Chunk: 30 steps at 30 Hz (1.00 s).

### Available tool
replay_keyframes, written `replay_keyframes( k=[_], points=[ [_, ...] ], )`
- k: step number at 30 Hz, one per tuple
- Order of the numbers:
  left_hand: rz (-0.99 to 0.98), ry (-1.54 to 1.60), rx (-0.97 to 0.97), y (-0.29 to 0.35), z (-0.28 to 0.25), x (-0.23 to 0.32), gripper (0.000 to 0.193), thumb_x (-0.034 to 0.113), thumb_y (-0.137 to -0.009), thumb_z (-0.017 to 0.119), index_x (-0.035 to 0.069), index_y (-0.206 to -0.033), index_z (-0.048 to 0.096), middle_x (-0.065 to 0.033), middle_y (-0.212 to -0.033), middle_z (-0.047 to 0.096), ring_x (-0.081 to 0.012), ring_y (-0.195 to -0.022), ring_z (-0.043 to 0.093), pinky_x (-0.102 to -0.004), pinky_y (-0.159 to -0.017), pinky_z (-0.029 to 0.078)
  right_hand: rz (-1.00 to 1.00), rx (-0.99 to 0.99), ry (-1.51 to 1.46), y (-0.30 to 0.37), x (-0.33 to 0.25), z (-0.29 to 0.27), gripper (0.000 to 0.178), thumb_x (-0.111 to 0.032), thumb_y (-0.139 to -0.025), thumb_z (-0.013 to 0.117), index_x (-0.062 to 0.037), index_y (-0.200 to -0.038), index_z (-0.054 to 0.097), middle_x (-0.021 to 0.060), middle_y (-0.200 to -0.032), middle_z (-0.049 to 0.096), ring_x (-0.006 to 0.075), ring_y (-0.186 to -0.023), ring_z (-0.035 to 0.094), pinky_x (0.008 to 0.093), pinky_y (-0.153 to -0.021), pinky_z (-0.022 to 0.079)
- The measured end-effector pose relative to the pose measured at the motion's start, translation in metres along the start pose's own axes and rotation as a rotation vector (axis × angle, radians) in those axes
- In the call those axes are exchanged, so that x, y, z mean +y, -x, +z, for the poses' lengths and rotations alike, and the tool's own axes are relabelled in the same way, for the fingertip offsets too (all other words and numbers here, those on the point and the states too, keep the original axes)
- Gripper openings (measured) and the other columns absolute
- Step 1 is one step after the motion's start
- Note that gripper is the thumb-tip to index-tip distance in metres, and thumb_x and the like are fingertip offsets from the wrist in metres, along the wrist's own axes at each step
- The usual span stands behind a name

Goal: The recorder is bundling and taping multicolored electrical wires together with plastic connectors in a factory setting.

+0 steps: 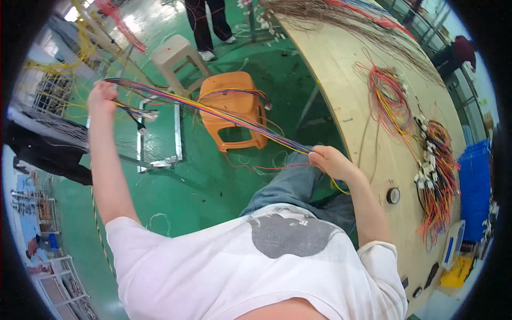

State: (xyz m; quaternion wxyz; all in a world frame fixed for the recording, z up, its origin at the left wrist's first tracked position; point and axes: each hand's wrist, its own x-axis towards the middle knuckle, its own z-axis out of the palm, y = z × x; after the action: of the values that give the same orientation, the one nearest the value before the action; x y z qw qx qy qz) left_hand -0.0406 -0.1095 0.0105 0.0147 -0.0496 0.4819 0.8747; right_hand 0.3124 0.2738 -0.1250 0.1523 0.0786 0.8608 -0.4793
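Note:
A bundle of coloured wires [213, 111] in red, yellow, blue, purple and black stretches between my two hands. At the far left, my left hand [102, 97] is closed round one end of it, and a short tail with white and black connectors [145, 116] hangs beside that fist. My right hand [329, 161] grips the bundle near the table's left edge, its fingers wrapped round the wires. Below that hand a yellow wire end curls out, and a thin red wire droops to the left. The wires pass over an orange stool [230, 120].
A wooden table [341, 80] on the right bears coiled wire harnesses [386, 96], a connector pile [434, 170] and a black tape roll [393, 196]. A beige stool [178, 61] and a metal frame [160, 164] stand on the green floor. Someone's legs [208, 24] are beyond.

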Motion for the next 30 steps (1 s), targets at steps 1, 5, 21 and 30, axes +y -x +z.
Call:
replay_keyframes(
  k=[1, 5, 21, 30],
  points=[
    [0.103, -0.176, 0.133, 0.014, 0.021, -0.019, 0.019, 0.017, -0.087, 0.043, 0.010, -0.069, 0.043, 0.0044, -0.054, 0.034, -0.0061, -0.042, 0.027, -0.0198, -0.036, 0.020, -0.007, 0.043, 0.188, -0.003, -0.003, -0.001, 0.024, -0.021, -0.084, 0.045, 0.0010, -0.080, 0.053, 0.0165, -0.072, 0.055, 0.0318, -0.071, 0.055, 0.0375, -0.062, 0.042],
    [0.663, -1.176, -0.842, 0.096, 0.062, -0.084, 0.014, 0.010, -0.079, 0.040, 0.001, -0.085, 0.049, -0.0031, -0.064, 0.051, -0.0161, -0.056, 0.049, -0.0254, -0.059, 0.040, -0.013, -0.196, 0.337, -0.016, -0.079, 0.005, 0.027, -0.023, -0.085, 0.044, 0.0014, -0.081, 0.055, 0.0213, -0.085, 0.056, 0.0363, -0.080, 0.054, 0.0404, -0.070, 0.042],
    [-1.078, -0.474, -1.216, 0.198, 0.106, -0.106, 0.032, 0.035, -0.090, 0.038, 0.005, -0.080, 0.046, 0.0069, -0.052, 0.030, -0.0038, -0.042, 0.024, -0.0196, -0.038, 0.020, -0.319, -0.092, -0.121, -0.022, -0.131, -0.031, 0.030, -0.024, -0.085, 0.050, -0.0005, -0.066, 0.052, -0.0030, -0.052, 0.044, 0.0038, -0.049, 0.038, 0.0213, -0.043, 0.031],
    [-0.906, -0.124, -0.980, 0.196, 0.098, -0.092, 0.032, 0.035, -0.090, 0.037, 0.013, -0.066, 0.036, 0.0077, -0.049, 0.025, -0.0025, -0.035, 0.023, -0.0189, -0.029, 0.020, -0.027, -0.396, -0.856, -0.016, -0.096, -0.044, 0.056, -0.053, -0.086, 0.028, -0.0067, -0.057, 0.041, -0.0011, -0.041, 0.032, 0.0075, -0.034, 0.028, 0.0220, -0.034, 0.023]
  ],
)
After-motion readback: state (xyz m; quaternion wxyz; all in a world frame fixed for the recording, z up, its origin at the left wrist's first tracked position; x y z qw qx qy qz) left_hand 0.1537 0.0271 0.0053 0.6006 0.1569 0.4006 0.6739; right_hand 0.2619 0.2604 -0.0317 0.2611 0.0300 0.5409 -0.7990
